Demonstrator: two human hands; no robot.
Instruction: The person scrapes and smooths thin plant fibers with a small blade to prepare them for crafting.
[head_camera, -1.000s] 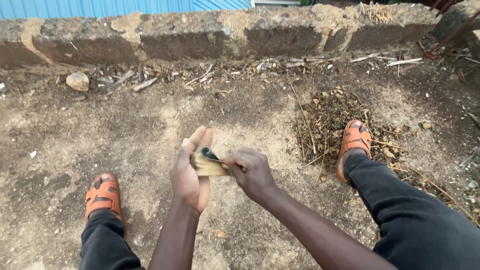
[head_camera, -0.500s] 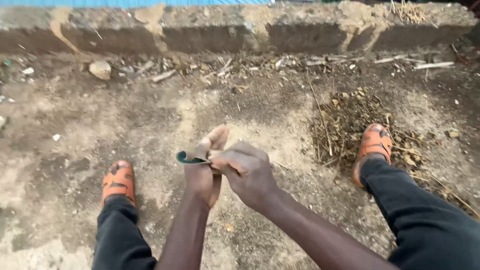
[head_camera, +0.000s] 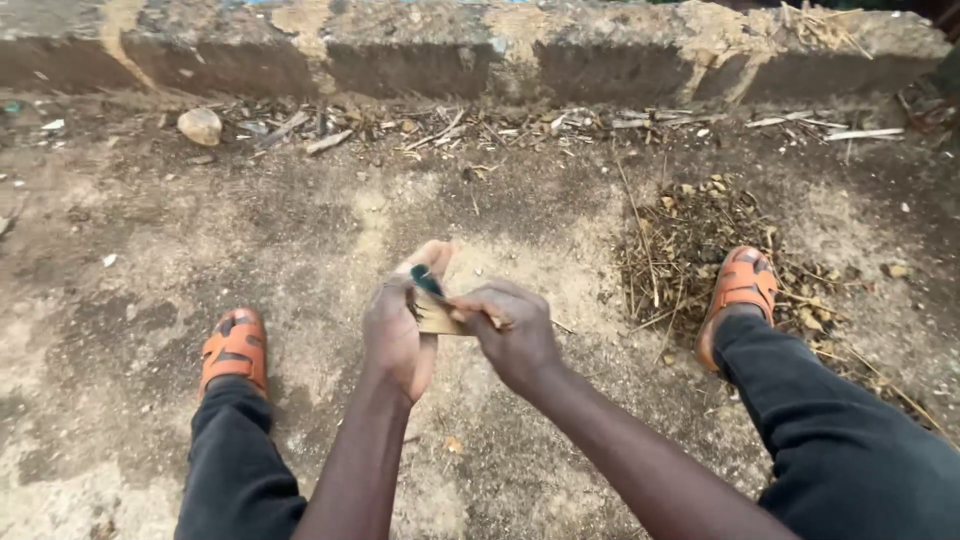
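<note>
Ground: bare packed dirt (head_camera: 200, 230), sandy in patches, ran up to a low crumbling wall (head_camera: 440, 60) at the top of the view
Left hand: left hand (head_camera: 398, 330) was grasping a small tan piece of wood (head_camera: 436, 318), fingers pointing away from the body
Right hand: right hand (head_camera: 512, 335) was clenched on a dark-tipped tool (head_camera: 427, 281) (its kind could not be told), the tip resting on the wood
Wood: held above the dirt, between the knees
Feet: orange sandals, left sandal (head_camera: 234, 348) and right sandal (head_camera: 738, 290)
Nearby: dry debris pile (head_camera: 690, 240) beside the right foot; pale stone (head_camera: 200, 126) near the wall
</note>
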